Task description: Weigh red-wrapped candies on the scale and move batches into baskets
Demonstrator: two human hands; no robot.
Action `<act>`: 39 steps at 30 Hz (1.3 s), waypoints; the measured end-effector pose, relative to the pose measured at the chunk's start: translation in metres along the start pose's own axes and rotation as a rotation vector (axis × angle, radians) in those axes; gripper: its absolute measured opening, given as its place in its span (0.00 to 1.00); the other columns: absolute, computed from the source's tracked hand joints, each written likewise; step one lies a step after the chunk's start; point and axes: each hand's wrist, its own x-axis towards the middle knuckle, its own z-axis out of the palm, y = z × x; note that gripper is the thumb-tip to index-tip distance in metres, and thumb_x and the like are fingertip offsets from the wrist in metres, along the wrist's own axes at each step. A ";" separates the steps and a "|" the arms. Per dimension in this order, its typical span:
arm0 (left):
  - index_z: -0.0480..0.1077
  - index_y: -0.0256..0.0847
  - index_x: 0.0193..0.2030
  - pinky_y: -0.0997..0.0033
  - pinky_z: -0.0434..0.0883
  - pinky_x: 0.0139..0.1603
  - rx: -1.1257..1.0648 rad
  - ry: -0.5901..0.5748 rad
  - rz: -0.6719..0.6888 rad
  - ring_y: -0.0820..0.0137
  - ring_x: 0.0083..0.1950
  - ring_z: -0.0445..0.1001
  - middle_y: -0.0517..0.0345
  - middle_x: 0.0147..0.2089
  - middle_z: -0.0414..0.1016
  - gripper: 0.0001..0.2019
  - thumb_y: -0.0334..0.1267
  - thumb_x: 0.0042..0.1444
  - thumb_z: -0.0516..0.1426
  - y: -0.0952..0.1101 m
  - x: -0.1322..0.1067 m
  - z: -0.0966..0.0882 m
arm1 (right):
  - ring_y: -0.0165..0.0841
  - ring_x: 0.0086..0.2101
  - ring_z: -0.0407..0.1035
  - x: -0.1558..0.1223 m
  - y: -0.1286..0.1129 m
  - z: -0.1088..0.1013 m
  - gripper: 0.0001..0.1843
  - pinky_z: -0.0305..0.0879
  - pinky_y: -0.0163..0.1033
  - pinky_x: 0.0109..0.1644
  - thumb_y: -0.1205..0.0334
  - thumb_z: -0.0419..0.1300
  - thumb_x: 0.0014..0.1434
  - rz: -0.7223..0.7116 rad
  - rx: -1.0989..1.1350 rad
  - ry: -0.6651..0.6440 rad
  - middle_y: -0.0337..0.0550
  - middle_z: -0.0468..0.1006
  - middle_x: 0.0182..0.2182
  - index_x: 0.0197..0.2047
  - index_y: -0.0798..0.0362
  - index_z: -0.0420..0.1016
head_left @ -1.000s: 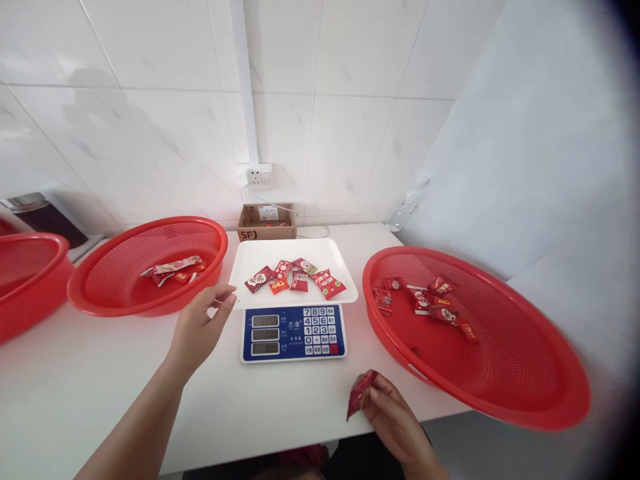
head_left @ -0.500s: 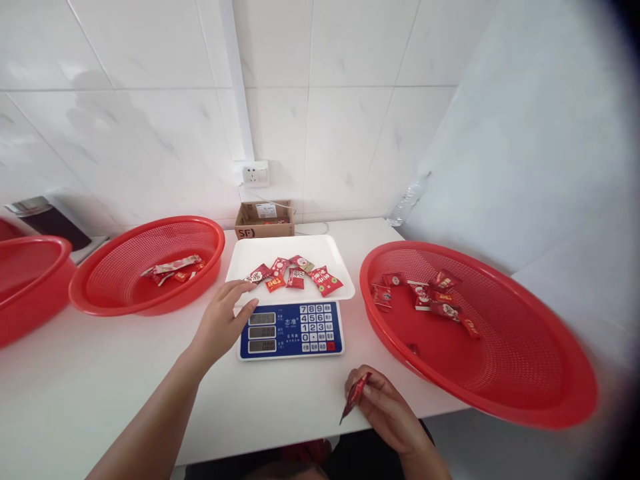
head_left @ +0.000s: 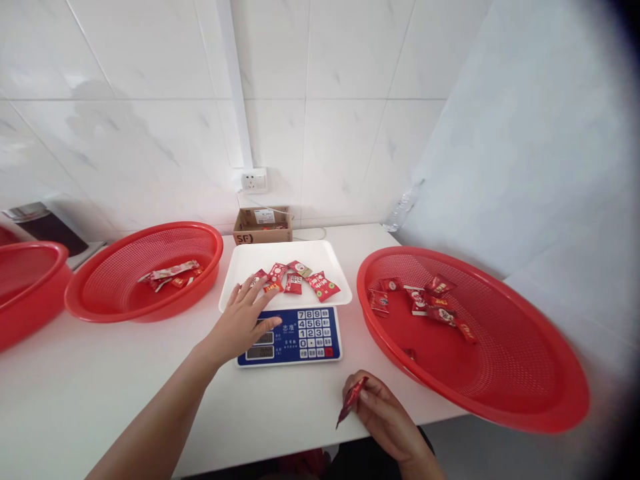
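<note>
A blue-faced scale (head_left: 300,337) with a white weighing tray (head_left: 240,267) stands mid-counter; several red candy packets (head_left: 300,280) lie on the tray. My left hand (head_left: 245,320) reaches over the scale's front left corner, fingers spread, tips touching the leftmost packet on the tray. My right hand (head_left: 383,413) rests near the counter's front edge, closed on one red candy packet (head_left: 351,399). A big red mesh basket (head_left: 500,393) to the right holds several more packets (head_left: 425,300).
Another red basket (head_left: 100,303) with a few packets sits left of the scale, and a third red basket (head_left: 25,293) is at the far left. A small cardboard box (head_left: 261,225) and a wall socket (head_left: 253,180) are behind the scale. Tiled walls close in behind and right.
My left hand has moved right and forward from beside the left basket onto the scale tray's packets. My right hand has stayed near the front edge, turning its packet slightly.
</note>
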 end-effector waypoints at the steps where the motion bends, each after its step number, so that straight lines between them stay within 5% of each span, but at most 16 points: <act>1: 0.55 0.51 0.65 0.41 0.46 0.66 0.021 -0.009 -0.002 0.53 0.71 0.40 0.50 0.71 0.48 0.27 0.55 0.61 0.45 0.000 0.001 0.000 | 0.30 0.29 0.62 0.000 0.000 0.000 0.10 0.56 0.37 0.36 0.55 0.68 0.48 -0.001 0.009 -0.005 0.39 0.70 0.25 0.28 0.52 0.76; 17: 0.59 0.49 0.63 0.45 0.52 0.65 0.110 -0.063 -0.074 0.56 0.70 0.50 0.54 0.68 0.56 0.28 0.57 0.62 0.41 -0.015 -0.009 -0.010 | 0.27 0.30 0.65 0.002 0.006 -0.006 0.08 0.57 0.34 0.37 0.58 0.67 0.50 0.002 0.057 -0.050 0.38 0.74 0.26 0.30 0.53 0.76; 29: 0.50 0.50 0.67 0.43 0.43 0.67 0.092 -0.196 0.137 0.53 0.72 0.37 0.51 0.72 0.42 0.33 0.62 0.59 0.40 0.018 0.046 -0.009 | 0.27 0.30 0.64 0.002 0.007 -0.005 0.09 0.57 0.35 0.38 0.58 0.67 0.51 -0.025 0.028 -0.042 0.39 0.74 0.27 0.30 0.54 0.75; 39: 0.51 0.48 0.67 0.46 0.46 0.66 0.107 -0.226 0.091 0.55 0.71 0.42 0.50 0.71 0.46 0.33 0.61 0.60 0.38 0.003 0.037 -0.011 | 0.27 0.29 0.65 0.002 0.008 -0.005 0.09 0.57 0.35 0.38 0.57 0.67 0.50 -0.008 0.041 -0.059 0.39 0.75 0.27 0.30 0.54 0.75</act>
